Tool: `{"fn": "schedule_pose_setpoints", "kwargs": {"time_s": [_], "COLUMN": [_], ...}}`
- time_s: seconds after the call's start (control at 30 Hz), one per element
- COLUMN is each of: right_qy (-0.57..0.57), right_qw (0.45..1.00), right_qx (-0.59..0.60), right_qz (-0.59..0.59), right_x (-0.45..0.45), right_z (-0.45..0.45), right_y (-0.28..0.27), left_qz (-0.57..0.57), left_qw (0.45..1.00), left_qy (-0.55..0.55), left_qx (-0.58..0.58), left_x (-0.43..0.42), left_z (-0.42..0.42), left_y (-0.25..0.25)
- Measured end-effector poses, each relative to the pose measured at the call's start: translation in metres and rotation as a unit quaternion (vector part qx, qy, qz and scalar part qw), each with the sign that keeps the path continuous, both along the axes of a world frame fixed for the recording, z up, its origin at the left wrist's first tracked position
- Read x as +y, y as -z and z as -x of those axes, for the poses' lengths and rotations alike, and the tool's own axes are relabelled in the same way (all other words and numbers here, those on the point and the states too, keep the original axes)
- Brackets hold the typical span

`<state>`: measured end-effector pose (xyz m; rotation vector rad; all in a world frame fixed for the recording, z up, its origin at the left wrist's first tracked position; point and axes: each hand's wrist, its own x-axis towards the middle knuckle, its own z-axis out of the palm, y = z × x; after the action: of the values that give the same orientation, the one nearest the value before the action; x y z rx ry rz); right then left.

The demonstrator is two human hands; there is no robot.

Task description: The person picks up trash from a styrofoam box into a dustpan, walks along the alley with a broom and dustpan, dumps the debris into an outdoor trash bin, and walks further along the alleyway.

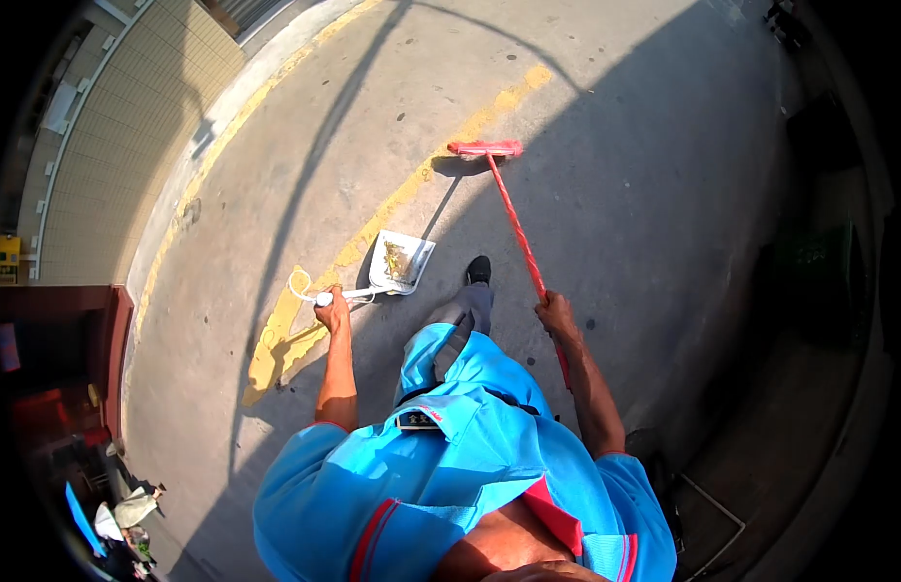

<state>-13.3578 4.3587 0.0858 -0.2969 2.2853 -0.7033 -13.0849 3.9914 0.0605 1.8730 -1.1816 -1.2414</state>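
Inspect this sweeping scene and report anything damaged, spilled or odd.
The yellow painted line on the grey pavement looks damaged: its edges are ragged and its paint patchy. The white plastic dustpan holds greenish-brown debris; no spill stands out.

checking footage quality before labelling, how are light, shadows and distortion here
Head view: hard sunlight brightens the white plastic dustpan; the long red broom throws a thin dark shadow; broad shade covers the right of the grey concrete ground, far right nearly black; fisheye distortion bows the beige tiled surface.
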Motion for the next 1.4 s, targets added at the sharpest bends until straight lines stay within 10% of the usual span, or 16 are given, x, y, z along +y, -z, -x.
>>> {"fn": "schedule_pose_setpoints", "kwargs": {"time_s": [0.27, 0.47, 0.53, 0.63, 1.4], "right_qy": [-0.074, -0.374, -0.243, -0.241, -0.134], "right_qw": [0.996, 0.919, 0.951, 0.934, 0.988], "right_qx": [0.009, 0.125, -0.174, -0.226, -0.073], "right_qz": [-0.055, 0.012, -0.077, -0.133, 0.017], "right_x": [-0.063, 0.007, -0.011, -0.025, -0.193], "right_z": [0.103, 0.132, 0.17, 0.224, 0.651], "right_y": [0.028, 0.012, -0.091, -0.135, -0.051], "left_qz": [0.046, 0.058, 0.064, 0.017, 0.023], "left_qw": [0.999, 0.998, 0.998, 0.999, 0.996], "left_qy": [0.001, -0.01, 0.003, -0.009, -0.06], "left_qx": [0.002, 0.015, -0.006, 0.027, 0.057], "left_x": [-0.025, -0.033, -0.034, -0.044, -0.22], "left_z": [0.123, 0.173, 0.181, 0.196, 0.57], "left_y": [0.047, 0.047, 0.028, 0.004, -0.026]}}
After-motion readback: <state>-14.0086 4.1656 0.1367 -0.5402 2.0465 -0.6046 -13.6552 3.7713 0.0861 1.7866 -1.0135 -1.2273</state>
